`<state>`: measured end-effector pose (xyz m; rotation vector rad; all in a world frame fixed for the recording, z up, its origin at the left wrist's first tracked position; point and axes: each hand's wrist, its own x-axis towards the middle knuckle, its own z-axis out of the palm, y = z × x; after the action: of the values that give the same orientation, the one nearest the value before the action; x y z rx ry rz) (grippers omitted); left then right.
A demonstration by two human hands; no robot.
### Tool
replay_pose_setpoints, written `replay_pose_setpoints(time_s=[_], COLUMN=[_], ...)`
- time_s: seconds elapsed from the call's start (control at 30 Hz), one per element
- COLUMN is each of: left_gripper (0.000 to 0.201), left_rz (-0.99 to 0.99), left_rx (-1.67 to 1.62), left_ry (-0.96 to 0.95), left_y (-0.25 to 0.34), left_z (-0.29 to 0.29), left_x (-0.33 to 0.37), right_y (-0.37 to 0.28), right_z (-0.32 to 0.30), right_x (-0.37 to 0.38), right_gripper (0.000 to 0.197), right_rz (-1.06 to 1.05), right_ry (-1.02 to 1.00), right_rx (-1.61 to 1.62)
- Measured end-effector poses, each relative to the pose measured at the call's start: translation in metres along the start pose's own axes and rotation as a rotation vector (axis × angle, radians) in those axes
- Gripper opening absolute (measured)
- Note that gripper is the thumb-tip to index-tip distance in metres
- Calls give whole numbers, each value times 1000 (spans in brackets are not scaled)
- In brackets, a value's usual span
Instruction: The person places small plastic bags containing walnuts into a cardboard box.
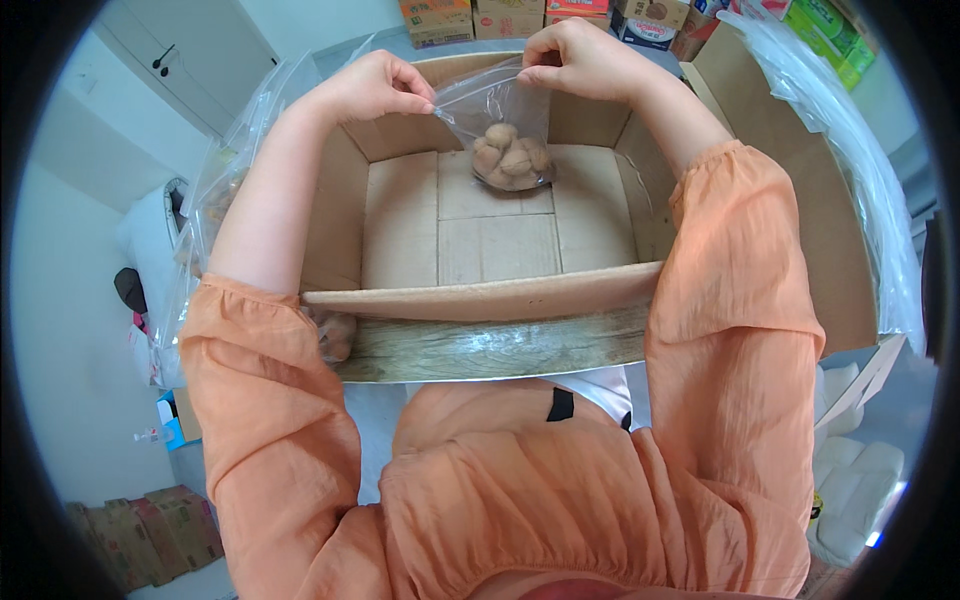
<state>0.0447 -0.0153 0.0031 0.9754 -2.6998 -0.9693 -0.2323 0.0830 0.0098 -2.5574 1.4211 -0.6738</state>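
A small clear plastic bag (pixel 495 115) hangs over the far end of an open cardboard box (pixel 480 300). Several round brown nut-like pieces (pixel 512 157) fill its bottom. My left hand (pixel 375 85) pinches the bag's top left corner. My right hand (pixel 580 55) grips the top right edge, fingers closed on the plastic. Both hands hold the bag's mouth stretched between them above the box's back wall. The bag's bottom rests near the box floor.
The box stands on a weathered wooden plank (pixel 490 345). Large clear plastic bags lie at the left (pixel 225 170) and the right (pixel 850 150). Cardboard cartons (pixel 440 20) stack along the far side. More brown pieces (pixel 335 335) show by my left sleeve.
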Motion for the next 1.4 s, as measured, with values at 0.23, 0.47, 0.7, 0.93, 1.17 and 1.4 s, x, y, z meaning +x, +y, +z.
replay_pose_setpoints(time_s=[0.23,0.47,0.7,0.93,1.17,1.4], left_gripper=[11,14,16,18,17,16], left_rz=[35,101,-26,-63,69,185], left_rx=[-133,-162,-40,-15,52,60], left_ry=[138,150,78,91,138,136], left_y=[12,8,1,11,27,39], left_z=[-6,5,0,2,9,17], left_x=[-10,-13,-8,-9,-8,-8], right_y=[-4,3,3,-2,-10,-19], right_z=[-9,10,5,3,21,34], right_x=[-3,-2,1,0,3,12], right_gripper=[14,19,16,13,26,23], right_rz=[81,124,67,101,-41,-107], right_ry=[-60,-12,-34,-9,210,54], right_rx=[27,-33,-23,-101,-92,-8])
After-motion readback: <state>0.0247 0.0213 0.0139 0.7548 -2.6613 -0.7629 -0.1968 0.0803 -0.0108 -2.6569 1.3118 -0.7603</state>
